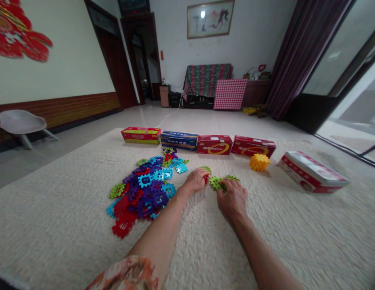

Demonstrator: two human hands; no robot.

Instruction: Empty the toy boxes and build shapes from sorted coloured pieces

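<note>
My left hand has its fingers bent together around a red plastic interlocking tile, mostly hidden by the fingertips. Just beyond it shows a green interlocking tile. My right hand curls its fingers down over a green interlocking tile with notched edges. Behind its knuckles another green tile peeks out. To the left of my left arm spreads a loose pile of purple, blue, red and green tiles. A stack of yellow tiles stands off to the right.
Along the far side of the cream mat stand a red-and-green box, a blue box and two red boxes. A white-and-red box lies at the right. A pale chair stands on the left.
</note>
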